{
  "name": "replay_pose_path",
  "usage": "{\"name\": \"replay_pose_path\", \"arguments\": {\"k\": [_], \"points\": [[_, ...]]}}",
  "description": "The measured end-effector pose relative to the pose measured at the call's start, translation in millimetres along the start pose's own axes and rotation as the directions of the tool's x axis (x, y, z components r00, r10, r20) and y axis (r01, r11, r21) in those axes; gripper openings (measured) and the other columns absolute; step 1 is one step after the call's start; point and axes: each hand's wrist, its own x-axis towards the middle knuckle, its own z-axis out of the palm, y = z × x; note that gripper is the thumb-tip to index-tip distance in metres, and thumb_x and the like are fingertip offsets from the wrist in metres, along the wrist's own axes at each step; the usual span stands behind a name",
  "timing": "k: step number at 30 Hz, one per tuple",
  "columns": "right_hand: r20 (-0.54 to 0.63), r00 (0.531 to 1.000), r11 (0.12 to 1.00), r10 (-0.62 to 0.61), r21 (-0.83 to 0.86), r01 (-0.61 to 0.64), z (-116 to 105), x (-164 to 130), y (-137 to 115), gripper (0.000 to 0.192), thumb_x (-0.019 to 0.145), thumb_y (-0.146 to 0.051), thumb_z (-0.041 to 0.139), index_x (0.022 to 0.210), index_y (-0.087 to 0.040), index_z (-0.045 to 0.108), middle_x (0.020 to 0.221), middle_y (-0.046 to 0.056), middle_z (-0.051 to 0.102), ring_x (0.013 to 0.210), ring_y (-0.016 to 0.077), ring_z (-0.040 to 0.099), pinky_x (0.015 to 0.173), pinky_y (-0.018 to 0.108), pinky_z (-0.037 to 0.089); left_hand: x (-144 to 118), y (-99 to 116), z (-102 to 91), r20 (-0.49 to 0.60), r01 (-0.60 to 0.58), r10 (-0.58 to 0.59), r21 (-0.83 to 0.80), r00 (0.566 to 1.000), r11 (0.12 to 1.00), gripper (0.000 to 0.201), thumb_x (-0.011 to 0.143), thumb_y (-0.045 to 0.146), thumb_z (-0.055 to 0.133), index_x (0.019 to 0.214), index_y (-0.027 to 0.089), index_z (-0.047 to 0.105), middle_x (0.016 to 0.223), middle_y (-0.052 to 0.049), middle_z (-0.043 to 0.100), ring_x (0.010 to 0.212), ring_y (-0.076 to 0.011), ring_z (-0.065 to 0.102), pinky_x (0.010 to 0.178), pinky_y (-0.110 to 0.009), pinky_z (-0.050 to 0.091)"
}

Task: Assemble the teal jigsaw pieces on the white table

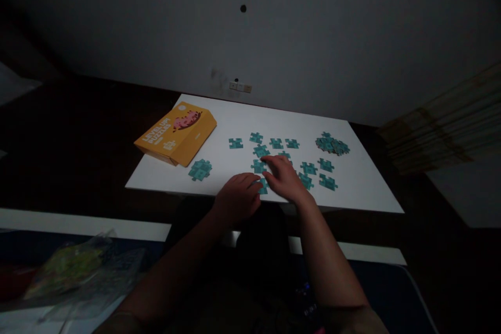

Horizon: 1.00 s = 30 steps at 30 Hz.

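Note:
A teal jigsaw puzzle piece (263, 187) lies at the front edge of the white table. My left hand (237, 197) is closed at its left side, fingers bent and the thumb underneath near the edge. Just behind it is another teal piece (257, 166). My right hand (285, 176) reaches over from the right, thumb and index finger apart beside that piece, its other fingers partly hidden. Farther back a piece (260, 151) sits close to the index fingertip. Part of a piece (284, 155) shows behind my right hand.
The white table (219, 188) holds several loose pieces (276, 143), with more right of my hand (327, 182). A heap of pieces (332, 145) lies at the right, a joined cluster (200, 169) at the left. A yellow puzzle box (176, 133) stands at the back left.

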Motion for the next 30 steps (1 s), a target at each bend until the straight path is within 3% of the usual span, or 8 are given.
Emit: {"name": "replay_pose_path", "arguments": {"k": [7,12,20,30], "points": [[-0.039,0.999,0.998,-0.034,-0.055,0.032,3.0,-3.2,0.9,0.057,0.095,-0.023,0.065,0.151,-0.025,0.075,0.136,0.017,0.080,0.135,0.0405,0.068,0.119,0.065,0.055,1.3,-3.3,2.9,-0.003,-0.007,0.007,0.012,1.000,1.000,0.035,0.096,0.013,0.072,0.129,0.023,0.075,0.141,-0.012,0.081,0.131,-0.0323,0.077,0.113,-0.053,0.065],[-0.043,0.998,0.996,-0.047,-0.074,0.044,2.9,-5.7,1.3,0.058,0.093,-0.022,0.066,0.150,-0.025,0.075,0.138,0.015,0.081,0.134,0.0401,0.069,0.119,0.064,0.055,-4.1,-13.0,-6.3,-0.010,-0.011,0.010,-0.024,1.000,1.000,0.031,0.097,0.015,0.069,0.125,0.024,0.078,0.136,-0.012,0.083,0.126,-0.0307,0.078,0.108,-0.051,0.068],[-0.092,0.996,0.989,-0.020,-0.145,0.007,5.3,-5.9,-2.8,0.048,0.097,-0.023,0.064,0.143,-0.022,0.077,0.134,0.017,0.083,0.132,0.0443,0.067,0.113,0.067,0.055,-14.8,-39.3,-31.3,-0.027,0.026,-0.027,-0.031,0.999,0.999,0.027,0.095,0.017,0.070,0.120,0.023,0.079,0.132,-0.013,0.083,0.123,-0.0320,0.078,0.104,-0.051,0.068],[-0.103,0.995,0.981,-0.010,-0.193,-0.010,7.0,-7.8,-5.8,0.032,0.097,-0.020,0.065,0.123,-0.027,0.084,0.146,0.011,0.082,0.134,0.0416,0.067,0.113,0.065,0.054,-10.5,-43.5,-34.6,-0.026,0.047,-0.050,-0.089,0.998,0.995,0.018,0.097,0.025,0.073,0.115,0.026,0.076,0.127,-0.010,0.083,0.118,-0.0309,0.076,0.098,-0.048,0.064]]}}
